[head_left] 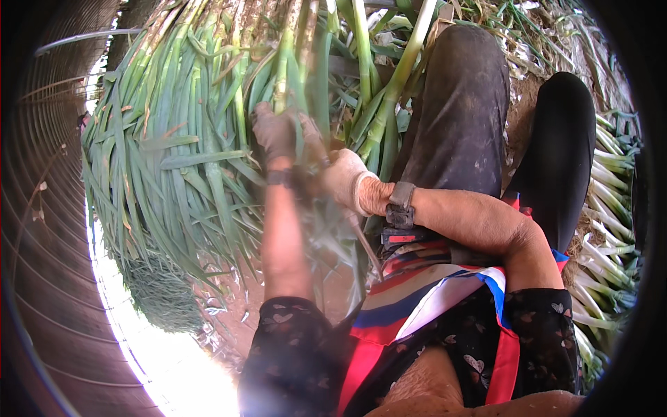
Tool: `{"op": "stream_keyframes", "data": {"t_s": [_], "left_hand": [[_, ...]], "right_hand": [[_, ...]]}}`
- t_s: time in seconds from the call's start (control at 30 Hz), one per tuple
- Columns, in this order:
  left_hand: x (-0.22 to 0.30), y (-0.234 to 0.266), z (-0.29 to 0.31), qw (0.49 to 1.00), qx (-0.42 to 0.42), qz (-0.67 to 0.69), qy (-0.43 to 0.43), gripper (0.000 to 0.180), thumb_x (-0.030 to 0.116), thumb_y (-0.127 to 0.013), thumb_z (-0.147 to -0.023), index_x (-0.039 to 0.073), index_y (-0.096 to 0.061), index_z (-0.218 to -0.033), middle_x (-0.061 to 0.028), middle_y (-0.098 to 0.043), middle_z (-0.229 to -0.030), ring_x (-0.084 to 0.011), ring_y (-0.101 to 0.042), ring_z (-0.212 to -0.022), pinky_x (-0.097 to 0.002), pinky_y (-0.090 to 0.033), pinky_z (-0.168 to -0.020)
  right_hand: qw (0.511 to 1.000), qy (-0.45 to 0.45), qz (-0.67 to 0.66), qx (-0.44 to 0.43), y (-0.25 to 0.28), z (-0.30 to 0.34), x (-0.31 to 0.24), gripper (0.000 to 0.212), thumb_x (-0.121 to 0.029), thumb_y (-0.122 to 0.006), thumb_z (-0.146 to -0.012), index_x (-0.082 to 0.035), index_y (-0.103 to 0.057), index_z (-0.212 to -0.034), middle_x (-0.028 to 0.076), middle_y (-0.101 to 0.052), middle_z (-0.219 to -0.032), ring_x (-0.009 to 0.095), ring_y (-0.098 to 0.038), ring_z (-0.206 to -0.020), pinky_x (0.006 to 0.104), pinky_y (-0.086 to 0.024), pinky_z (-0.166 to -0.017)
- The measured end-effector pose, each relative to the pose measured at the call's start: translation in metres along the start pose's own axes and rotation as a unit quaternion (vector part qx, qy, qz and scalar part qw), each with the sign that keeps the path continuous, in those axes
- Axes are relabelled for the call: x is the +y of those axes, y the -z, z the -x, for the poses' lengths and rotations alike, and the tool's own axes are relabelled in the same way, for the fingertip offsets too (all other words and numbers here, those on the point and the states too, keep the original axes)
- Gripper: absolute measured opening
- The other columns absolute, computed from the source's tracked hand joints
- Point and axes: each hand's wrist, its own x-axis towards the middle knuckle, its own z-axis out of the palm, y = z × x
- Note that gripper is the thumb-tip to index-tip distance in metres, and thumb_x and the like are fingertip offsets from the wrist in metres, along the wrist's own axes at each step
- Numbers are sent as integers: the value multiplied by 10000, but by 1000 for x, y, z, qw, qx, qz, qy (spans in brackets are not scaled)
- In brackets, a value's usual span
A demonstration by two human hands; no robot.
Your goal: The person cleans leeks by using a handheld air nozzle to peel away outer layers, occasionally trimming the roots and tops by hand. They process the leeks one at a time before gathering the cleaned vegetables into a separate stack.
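My left hand (274, 135), in a dirty grey glove, is closed around a large green onion (283, 73) at its pale green lower stalk. Close beside it, my right hand (345, 181), in a pale glove, is closed with its fingers turned toward the left hand. Motion blur smears the space between the two hands, so what the right hand grips cannot be made out. A thin brown stick-like piece (364, 243) slants down below the right hand. More loose green onions (389, 104) lie just right of the hands, against my knee.
A big heap of green onions (187, 139) fills the left side, leaves hanging toward me. Another leafy pile (160, 292) sits lower left. Along the right edge lies a row of white-stemmed green onions (608, 229). My bent legs (458, 104) take up the right middle. A curved ribbed wall (48, 208) stands far left.
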Motion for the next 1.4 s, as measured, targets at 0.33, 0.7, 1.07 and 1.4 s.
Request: {"op": "stream_keyframes", "data": {"t_s": [0.33,0.7,1.07,1.4], "left_hand": [[23,-14,31,988,77,-46,-128,499,302,-691,-759,22,-581,-1158,-225,-623,-1035,-406,-602,-924,-439,-482,-813],[25,17,-28,973,-181,-97,-103,240,201,-573,-775,-6,-668,-852,-281,-624,-886,-433,-604,-867,-458,-488,-722],[44,5,-9,940,-264,217,-12,251,73,-557,-806,-20,-611,-1033,-240,-650,-960,-352,-631,-910,-395,-487,-781],[67,22,48,984,-125,-48,-120,277,259,-563,-867,36,-588,-1028,-177,-654,-912,-343,-643,-772,-417,-501,-665]], "right_hand": [[842,-206,-463,188,12,25,-22,279,-90,-718,-724,71,-607,-923,156,-634,-752,257,-616,-671,384,-476,-612],[863,-202,-443,138,37,14,-30,298,-119,-731,-705,68,-638,-918,174,-650,-767,276,-630,-625,373,-495,-580],[837,-193,-489,153,13,21,-23,311,-121,-734,-708,80,-614,-914,155,-621,-734,266,-609,-612,385,-480,-562],[829,-184,-511,130,41,36,-24,329,-131,-733,-704,21,-564,-941,56,-541,-641,165,-500,-437,330,-410,-388]]}}
